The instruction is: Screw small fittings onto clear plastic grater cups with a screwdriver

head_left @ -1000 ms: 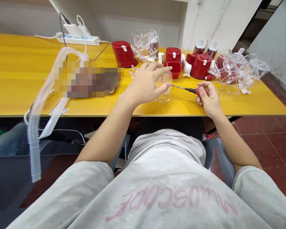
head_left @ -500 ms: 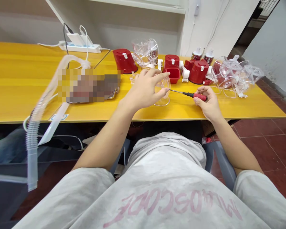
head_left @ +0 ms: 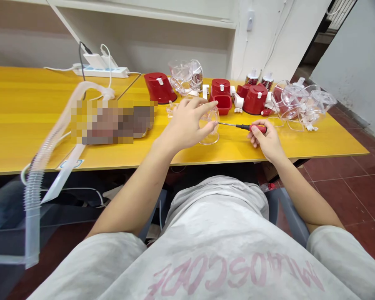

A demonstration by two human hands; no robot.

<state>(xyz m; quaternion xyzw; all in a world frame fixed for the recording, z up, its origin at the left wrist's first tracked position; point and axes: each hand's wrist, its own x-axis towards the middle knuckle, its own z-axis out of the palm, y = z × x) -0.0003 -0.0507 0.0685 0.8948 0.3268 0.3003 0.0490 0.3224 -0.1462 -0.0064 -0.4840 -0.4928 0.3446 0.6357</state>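
My left hand (head_left: 187,125) reaches over a clear plastic part (head_left: 210,118) with round rims, gripping it low above the table. Its thumb and index finger lie along the side facing right. In my right hand (head_left: 268,141) is a screwdriver (head_left: 244,126) with a red handle and a dark collar. The thin shaft points left, and its tip meets the clear part near my left thumb. The exact spot the tip touches is too small to make out. Just behind the part sits a small red open tray (head_left: 222,109).
Red tapered housings (head_left: 160,88), white fittings (head_left: 238,103) and clear plastic pieces (head_left: 300,100) line the back of the yellow table (head_left: 128,156). Left are a power strip (head_left: 101,71), a blurred-out item (head_left: 112,125) and a corrugated hose (head_left: 37,179) hanging over the edge.
The whole view has shifted slightly, so the table appears lower and further left. My right fingers have rolled around the screwdriver handle, the thumb now higher on it. My left hand keeps its hold.
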